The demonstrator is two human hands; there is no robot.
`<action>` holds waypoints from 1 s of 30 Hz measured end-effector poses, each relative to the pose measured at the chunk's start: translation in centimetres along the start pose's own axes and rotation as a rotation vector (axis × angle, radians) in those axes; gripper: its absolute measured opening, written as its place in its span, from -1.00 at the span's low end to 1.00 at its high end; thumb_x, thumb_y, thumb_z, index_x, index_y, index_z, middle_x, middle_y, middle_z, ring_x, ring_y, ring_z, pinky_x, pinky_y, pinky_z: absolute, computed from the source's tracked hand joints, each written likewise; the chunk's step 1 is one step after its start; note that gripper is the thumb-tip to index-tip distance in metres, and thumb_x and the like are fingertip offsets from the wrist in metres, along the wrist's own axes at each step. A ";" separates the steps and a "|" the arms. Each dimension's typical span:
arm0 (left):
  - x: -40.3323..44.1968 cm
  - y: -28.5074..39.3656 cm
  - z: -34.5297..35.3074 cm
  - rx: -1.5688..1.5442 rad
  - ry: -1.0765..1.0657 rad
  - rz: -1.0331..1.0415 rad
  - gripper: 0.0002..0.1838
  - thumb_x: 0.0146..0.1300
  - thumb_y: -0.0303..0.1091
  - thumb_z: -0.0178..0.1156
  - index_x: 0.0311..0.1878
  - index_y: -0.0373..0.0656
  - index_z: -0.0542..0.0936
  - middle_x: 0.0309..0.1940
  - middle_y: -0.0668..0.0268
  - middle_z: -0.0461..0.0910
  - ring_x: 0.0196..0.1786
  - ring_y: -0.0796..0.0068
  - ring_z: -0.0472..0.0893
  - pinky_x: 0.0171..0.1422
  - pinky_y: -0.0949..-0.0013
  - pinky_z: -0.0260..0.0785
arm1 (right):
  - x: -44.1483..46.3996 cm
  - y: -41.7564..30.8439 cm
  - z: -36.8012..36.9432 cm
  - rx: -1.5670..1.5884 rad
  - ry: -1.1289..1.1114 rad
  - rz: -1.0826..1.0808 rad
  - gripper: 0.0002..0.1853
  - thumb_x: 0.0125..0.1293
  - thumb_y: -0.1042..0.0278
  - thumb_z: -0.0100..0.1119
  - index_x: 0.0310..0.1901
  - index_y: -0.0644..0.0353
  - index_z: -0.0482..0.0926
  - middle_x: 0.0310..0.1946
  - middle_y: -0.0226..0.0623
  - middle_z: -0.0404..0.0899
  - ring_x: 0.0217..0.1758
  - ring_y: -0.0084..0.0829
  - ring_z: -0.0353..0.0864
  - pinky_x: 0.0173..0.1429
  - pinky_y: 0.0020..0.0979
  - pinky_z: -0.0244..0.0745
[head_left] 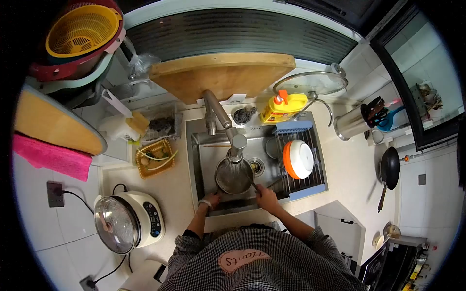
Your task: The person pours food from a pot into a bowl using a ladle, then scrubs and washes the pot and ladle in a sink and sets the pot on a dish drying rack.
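Pot (234,176) with water inside

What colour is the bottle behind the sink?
Yellow, with an orange cap: the bottle, in the head view.

Left hand (212,199), right hand (266,198) — apart (forearms (294,224) inward)

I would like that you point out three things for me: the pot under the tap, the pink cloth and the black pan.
Pot (232,180): head view, on its inside.
Pink cloth (54,156): head view, on its middle.
Black pan (390,166): head view, on its round part.
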State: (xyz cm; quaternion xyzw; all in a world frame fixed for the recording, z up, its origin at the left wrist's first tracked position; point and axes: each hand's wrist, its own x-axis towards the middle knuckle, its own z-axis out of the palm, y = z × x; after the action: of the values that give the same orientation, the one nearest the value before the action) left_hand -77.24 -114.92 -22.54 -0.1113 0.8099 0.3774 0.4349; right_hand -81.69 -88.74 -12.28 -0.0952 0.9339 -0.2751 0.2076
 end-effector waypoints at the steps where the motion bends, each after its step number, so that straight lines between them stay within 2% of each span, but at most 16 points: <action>1: -1.8 2.0 -1.1 -0.156 0.001 -0.258 -0.52 0.27 0.01 -0.07 -0.34 -0.26 0.60 -0.50 0.20 0.57 -0.39 0.26 0.53 -0.24 0.26 0.37 | -0.9 0.2 -0.3 0.054 -0.047 0.040 -0.75 0.13 0.40 -0.03 -0.13 0.18 0.48 -0.34 -0.01 0.58 -0.26 0.04 0.54 -0.18 -0.14 0.45; 2: -2.4 2.5 -1.2 -0.155 0.001 -0.255 -0.52 0.27 0.01 -0.07 -0.34 -0.26 0.60 -0.50 0.20 0.57 -0.39 0.26 0.53 -0.24 0.26 0.37 | -1.8 0.1 -0.5 0.109 -0.096 0.081 -0.72 0.13 0.39 -0.02 -0.09 0.17 0.49 -0.35 0.00 0.58 -0.26 0.02 0.55 -0.20 -0.15 0.45; 4: -3.5 3.6 -1.6 0.068 0.306 -0.221 -0.55 0.22 0.01 -0.02 -0.31 -0.22 0.62 -0.36 0.11 0.62 -0.30 0.22 0.59 -0.22 0.25 0.41 | -3.4 -0.2 -1.1 0.141 -0.128 0.024 -0.68 0.12 0.37 0.01 -0.05 0.16 0.49 -0.35 0.01 0.57 -0.26 0.00 0.56 -0.20 -0.17 0.45; 6: -5.5 5.7 -3.1 0.166 0.319 -0.200 -0.60 0.20 -0.04 0.01 -0.32 -0.20 0.63 -0.34 0.10 0.62 -0.27 0.21 0.61 -0.21 0.24 0.43 | -4.2 0.2 -0.6 0.173 -0.163 -0.037 -0.64 0.12 0.35 0.05 -0.01 0.14 0.50 -0.35 0.02 0.57 -0.26 -0.02 0.57 -0.21 -0.19 0.45; 8: -6.9 6.9 -3.9 0.262 0.339 -0.184 -0.65 0.19 -0.08 0.04 -0.33 -0.18 0.65 -0.31 0.09 0.62 -0.25 0.20 0.62 -0.20 0.23 0.44 | -3.9 1.5 1.1 0.379 -0.125 -0.125 -0.59 0.10 0.32 0.10 0.04 0.11 0.49 -0.35 0.01 0.57 -0.26 -0.09 0.59 -0.19 -0.25 0.44; 9: -7.2 7.2 -4.0 0.325 0.376 -0.200 -0.68 0.18 -0.15 0.05 -0.27 -0.21 0.62 -0.32 0.09 0.62 -0.26 0.22 0.63 -0.22 0.24 0.46 | -4.0 0.8 0.4 0.381 -0.123 -0.130 -0.59 0.10 0.32 0.10 0.04 0.11 0.49 -0.35 0.01 0.57 -0.26 -0.09 0.59 -0.19 -0.25 0.44; 11: -7.2 7.2 -4.0 0.390 0.416 -0.214 -0.70 0.17 -0.21 0.07 -0.22 -0.25 0.60 -0.32 0.10 0.63 -0.27 0.24 0.63 -0.23 0.25 0.47 | -4.5 -1.5 -2.0 0.307 -0.151 0.021 -0.59 0.08 0.34 0.13 0.03 0.15 0.49 -0.30 -0.05 0.59 -0.24 -0.18 0.60 -0.13 -0.31 0.44; 13: -6.0 6.3 -3.4 0.438 0.547 -0.286 -0.68 0.14 -0.28 0.11 -0.13 -0.33 0.49 -0.32 0.10 0.61 -0.28 0.28 0.64 -0.23 0.27 0.48 | -4.6 -0.5 -1.6 0.301 -0.118 0.009 -0.58 0.07 0.34 0.13 0.03 0.16 0.48 -0.28 -0.07 0.59 -0.24 -0.22 0.60 -0.12 -0.32 0.44; 14: -5.5 5.8 -2.9 0.437 0.550 -0.287 -0.68 0.14 -0.28 0.11 -0.13 -0.33 0.49 -0.32 0.10 0.61 -0.28 0.28 0.64 -0.23 0.27 0.48 | -4.8 0.3 -1.5 0.295 -0.090 0.004 -0.57 0.06 0.34 0.13 0.03 0.17 0.48 -0.27 -0.09 0.60 -0.25 -0.25 0.59 -0.11 -0.34 0.43; 16: -5.1 5.2 -2.2 0.488 0.739 -0.264 -0.69 0.16 -0.32 0.10 -0.11 -0.33 0.39 -0.36 0.12 0.57 -0.32 0.30 0.63 -0.26 0.31 0.49 | -5.5 1.0 -2.0 0.312 -0.112 0.004 -0.56 0.05 0.35 0.13 0.03 0.19 0.47 -0.26 -0.08 0.59 -0.23 -0.27 0.60 -0.11 -0.34 0.43; 17: -4.9 5.0 -1.8 0.487 0.741 -0.263 -0.69 0.16 -0.32 0.10 -0.11 -0.33 0.39 -0.36 0.12 0.57 -0.32 0.30 0.63 -0.26 0.31 0.49 | -5.7 1.4 -2.3 0.328 -0.132 0.007 -0.56 0.05 0.37 0.13 0.03 0.21 0.46 -0.25 -0.07 0.59 -0.22 -0.29 0.60 -0.10 -0.34 0.44; 19: -4.8 5.4 -1.4 0.513 0.961 -0.280 -0.82 0.19 -0.39 0.06 -0.19 -0.25 0.38 -0.36 0.17 0.53 -0.35 0.29 0.61 -0.28 0.33 0.50 | -6.7 0.5 -4.0 0.304 -0.181 0.046 -0.55 0.05 0.39 0.13 0.04 0.23 0.46 -0.24 -0.09 0.59 -0.17 -0.32 0.60 -0.08 -0.35 0.44; 25: -4.3 5.6 -1.5 0.472 1.063 -0.268 -0.86 0.21 -0.43 0.01 -0.20 -0.27 0.36 -0.32 0.16 0.52 -0.30 0.26 0.61 -0.27 0.31 0.51 | -8.1 1.7 -4.3 0.408 -0.284 0.144 -0.54 0.07 0.52 0.09 0.09 0.29 0.41 -0.11 -0.17 0.58 -0.01 -0.41 0.57 0.02 -0.44 0.43; 27: -4.0 5.5 -1.6 0.418 1.025 -0.276 -0.87 0.22 -0.44 0.00 -0.20 -0.26 0.36 -0.32 0.15 0.52 -0.29 0.26 0.61 -0.27 0.31 0.51 | -8.4 2.0 -4.3 0.469 -0.299 0.137 -0.52 0.08 0.55 0.07 0.11 0.29 0.39 -0.07 -0.18 0.57 0.01 -0.43 0.56 0.05 -0.46 0.42; 30: -3.7 5.4 -1.6 0.356 0.988 -0.288 -0.88 0.22 -0.45 -0.01 -0.21 -0.26 0.36 -0.32 0.14 0.52 -0.26 0.25 0.61 -0.25 0.32 0.51 | -8.8 1.7 -4.7 0.368 -0.276 0.107 -0.53 0.10 0.59 0.04 0.13 0.30 0.37 -0.03 -0.16 0.54 0.04 -0.43 0.54 0.08 -0.46 0.42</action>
State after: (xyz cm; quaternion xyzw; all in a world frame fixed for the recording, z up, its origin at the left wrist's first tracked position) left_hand -78.79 -112.89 -16.30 -0.3099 0.9459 0.0737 0.0621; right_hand -75.96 -82.52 -6.73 -0.0429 0.8343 -0.4138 0.3617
